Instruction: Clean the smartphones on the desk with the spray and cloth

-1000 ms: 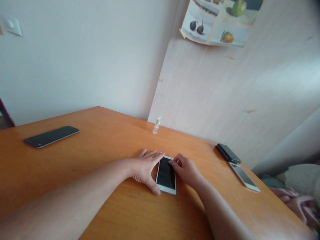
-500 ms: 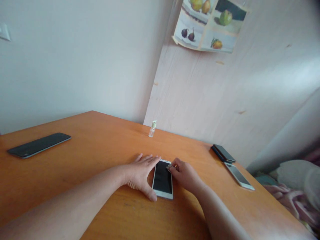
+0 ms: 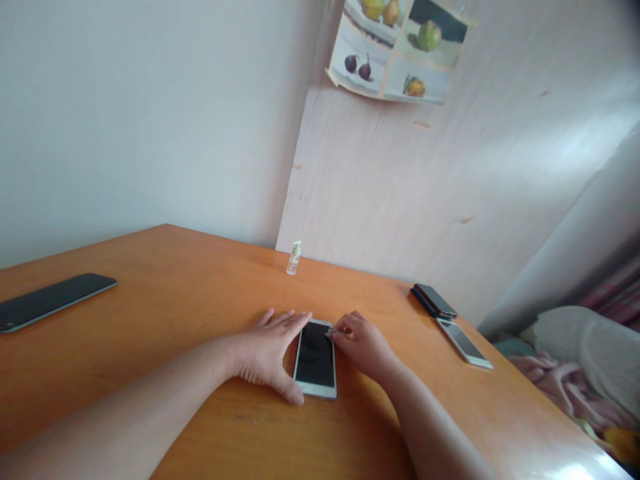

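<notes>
A white-framed smartphone point(image 3: 316, 360) lies flat on the orange-brown table point(image 3: 200, 273), its dark screen facing up. My left hand point(image 3: 273, 357) is spread open along its left side, with the index fingertip at the top left corner and the thumb at the bottom left corner. My right hand point(image 3: 361, 343) is closed in a pinch at the phone's upper right edge. Between its fingers is a small crumpled greyish-white wipe point(image 3: 331, 333), touching the screen; whether it is cloth or paper I cannot tell.
Behind the phone stands a small clear pump bottle point(image 3: 293, 260). A dark phone point(image 3: 55, 301) lies at the left. On the right are a dark phone on a dark case point(image 3: 434, 301) and another white phone point(image 3: 465, 343). Bedding point(image 3: 555, 387) lies beyond the table's right edge.
The whole view has shifted, so everything sits a little further left in the picture. Both hands keep nearly the same places on the phone, and the wipe stays near its upper right edge.
</notes>
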The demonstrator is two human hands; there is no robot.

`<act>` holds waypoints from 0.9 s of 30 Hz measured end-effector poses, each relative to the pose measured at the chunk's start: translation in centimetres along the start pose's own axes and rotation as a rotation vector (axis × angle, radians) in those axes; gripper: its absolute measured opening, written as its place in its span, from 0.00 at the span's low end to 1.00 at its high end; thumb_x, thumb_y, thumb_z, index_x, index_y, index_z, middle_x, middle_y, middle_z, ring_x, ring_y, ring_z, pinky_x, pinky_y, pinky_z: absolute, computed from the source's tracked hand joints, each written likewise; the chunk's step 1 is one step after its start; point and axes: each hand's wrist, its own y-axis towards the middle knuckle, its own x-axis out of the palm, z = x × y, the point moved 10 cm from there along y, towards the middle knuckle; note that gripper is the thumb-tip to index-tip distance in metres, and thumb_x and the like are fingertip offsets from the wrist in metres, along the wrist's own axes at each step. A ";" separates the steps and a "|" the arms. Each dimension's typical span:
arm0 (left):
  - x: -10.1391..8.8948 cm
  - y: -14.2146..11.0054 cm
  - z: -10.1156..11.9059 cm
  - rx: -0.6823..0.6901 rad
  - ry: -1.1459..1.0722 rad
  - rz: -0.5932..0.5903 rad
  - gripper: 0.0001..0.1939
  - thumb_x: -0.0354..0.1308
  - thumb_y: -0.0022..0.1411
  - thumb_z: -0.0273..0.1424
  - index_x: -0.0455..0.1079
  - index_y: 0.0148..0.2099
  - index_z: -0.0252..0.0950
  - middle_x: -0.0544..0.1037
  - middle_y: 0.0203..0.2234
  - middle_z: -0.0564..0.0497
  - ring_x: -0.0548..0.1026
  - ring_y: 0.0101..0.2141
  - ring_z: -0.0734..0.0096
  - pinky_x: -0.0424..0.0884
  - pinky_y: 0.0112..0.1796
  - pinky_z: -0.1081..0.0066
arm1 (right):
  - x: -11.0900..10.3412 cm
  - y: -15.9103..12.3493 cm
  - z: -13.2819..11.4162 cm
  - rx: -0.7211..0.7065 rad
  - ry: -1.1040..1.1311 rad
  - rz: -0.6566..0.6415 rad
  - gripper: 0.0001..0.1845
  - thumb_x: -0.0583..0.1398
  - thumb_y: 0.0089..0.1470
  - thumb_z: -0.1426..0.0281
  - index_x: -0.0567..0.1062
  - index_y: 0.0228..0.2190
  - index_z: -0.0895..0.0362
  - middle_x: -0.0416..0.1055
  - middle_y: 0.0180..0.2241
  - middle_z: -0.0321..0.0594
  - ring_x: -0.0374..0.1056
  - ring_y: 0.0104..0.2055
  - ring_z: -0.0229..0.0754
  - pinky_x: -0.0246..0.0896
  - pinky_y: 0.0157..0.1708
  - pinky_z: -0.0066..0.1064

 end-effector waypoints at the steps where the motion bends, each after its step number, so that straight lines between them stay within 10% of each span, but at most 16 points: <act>1: -0.1 0.0 -0.1 -0.004 -0.008 0.013 0.67 0.62 0.42 0.60 0.27 0.72 0.40 0.39 0.69 0.40 0.36 0.68 0.47 0.33 0.63 0.44 | -0.2 0.1 0.5 0.007 -0.002 0.019 0.05 0.60 0.53 0.67 0.75 0.28 0.55 0.71 0.32 0.39 0.66 0.35 0.39 0.55 0.35 0.28; 16: -2.5 -0.1 0.7 -0.077 -0.119 0.293 0.33 0.55 0.56 0.36 0.55 0.64 0.41 0.72 0.57 0.46 0.67 0.58 0.54 0.46 0.62 0.47 | -0.6 0.7 4.5 0.163 0.016 0.118 0.10 0.58 0.54 0.63 0.73 0.26 0.54 0.74 0.29 0.37 0.67 0.31 0.39 0.54 0.30 0.28; 23: -2.1 -0.5 2.9 -0.077 0.041 0.385 0.53 0.61 0.44 0.60 0.52 0.66 0.40 0.70 0.57 0.40 0.66 0.57 0.45 0.42 0.61 0.42 | -0.2 0.6 4.3 0.145 0.000 0.073 0.12 0.57 0.56 0.60 0.72 0.28 0.54 0.73 0.28 0.38 0.67 0.31 0.41 0.54 0.29 0.29; 27: -1.8 -0.6 3.1 -0.125 0.104 0.417 0.48 0.62 0.45 0.57 0.57 0.63 0.37 0.72 0.54 0.39 0.68 0.54 0.45 0.52 0.59 0.45 | 0.0 0.6 4.4 0.134 0.001 0.048 0.13 0.56 0.56 0.60 0.73 0.27 0.54 0.74 0.28 0.39 0.68 0.31 0.42 0.55 0.29 0.30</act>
